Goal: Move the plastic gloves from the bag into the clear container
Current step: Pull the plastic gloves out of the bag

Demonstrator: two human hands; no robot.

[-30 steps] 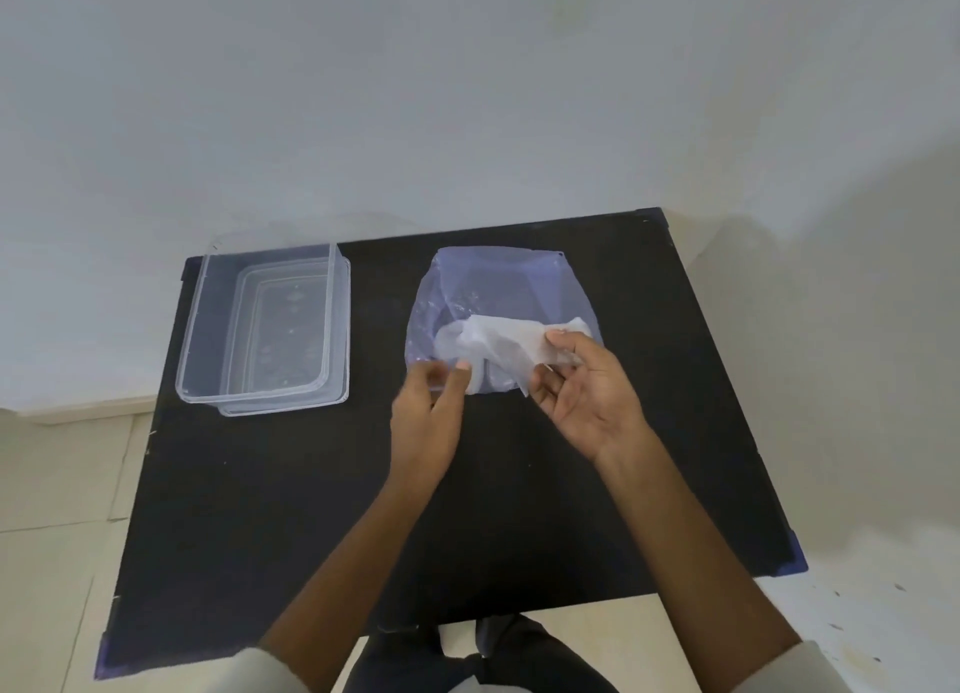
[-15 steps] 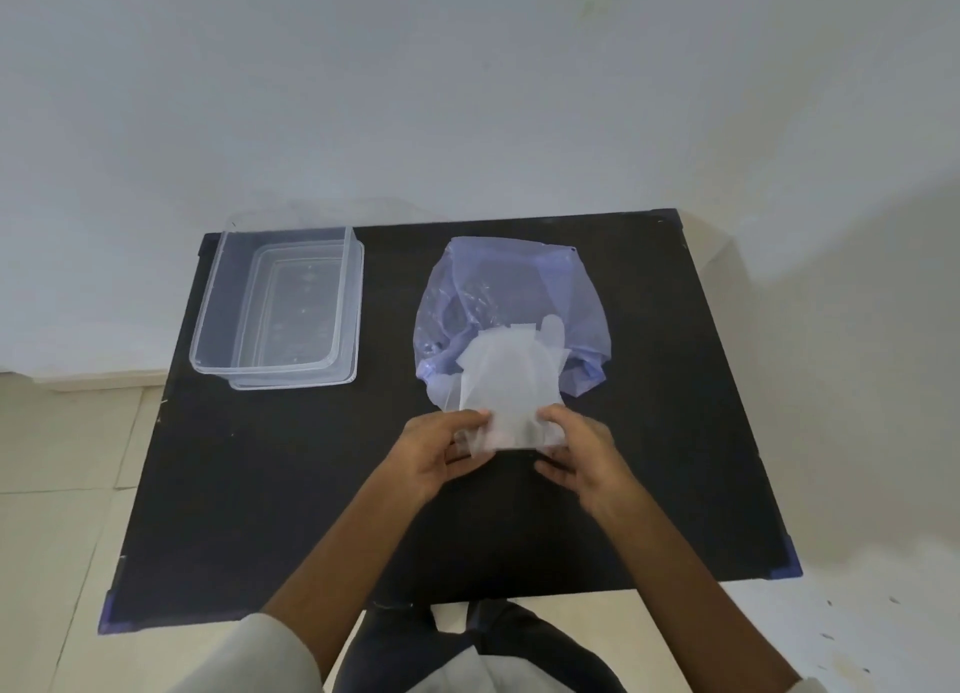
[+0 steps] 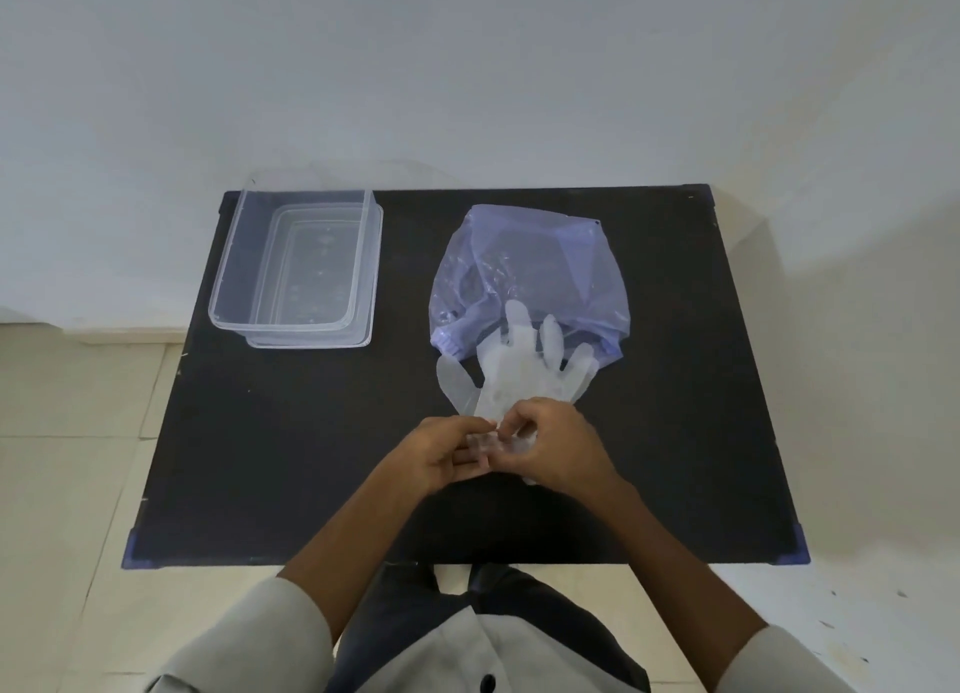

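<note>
A translucent plastic glove [image 3: 519, 370] lies spread flat on the black table [image 3: 291, 458], its fingers pointing away from me and overlapping the mouth of the bluish plastic bag [image 3: 530, 271]. My left hand [image 3: 441, 453] and my right hand [image 3: 556, 448] pinch the glove's cuff end side by side. The clear container [image 3: 296, 271] stands open at the table's far left, apart from both hands, with nothing visible inside it.
The table sits against a white wall, with tiled floor to either side. Blue corner caps [image 3: 797, 549] mark its near corners. My grey sleeves and dark clothing fill the bottom of the view.
The glove has come out of the bag toward me and unfolded from a bunched wad into a flat hand shape. Both hands moved nearer to me, together at its cuff.
</note>
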